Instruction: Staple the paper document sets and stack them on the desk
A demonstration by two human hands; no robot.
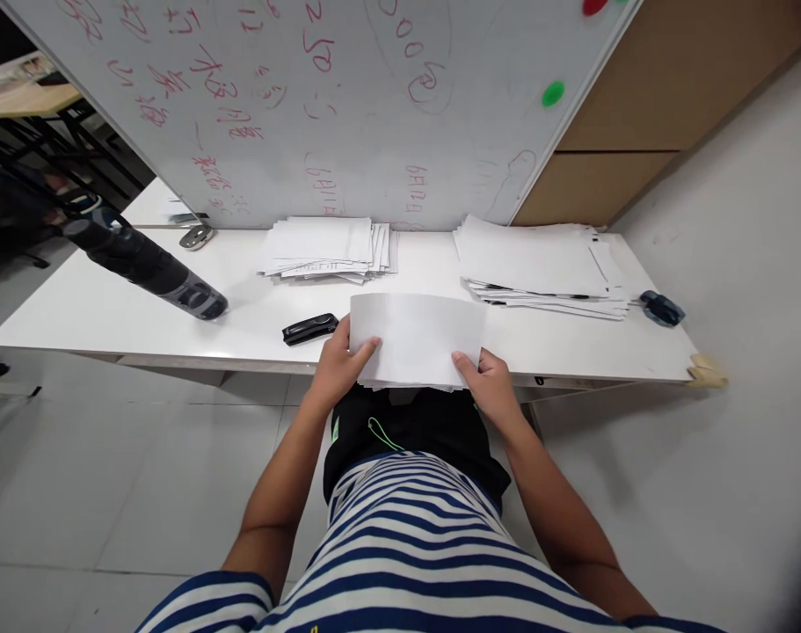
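Note:
A small stack of white paper sheets (417,338) is held level above the table's front edge. My left hand (342,359) is closed on its left side, thumb on top and fingers hidden underneath. On the right side, my right hand (489,378) grips the same sheets, its thumb also on top. Just left of my left hand, a black stapler (309,329) lies on the table. Behind the held sheets sit two paper piles: a left pile (324,246) with uneven edges and a larger right pile (535,259).
The white table (242,330) stands against a whiteboard (255,167) with red writing. A dark bottle (153,272) stands at the left, with a computer mouse (196,236) behind it. A dark blue object (662,308) lies near the right end, by a taped corner (707,371).

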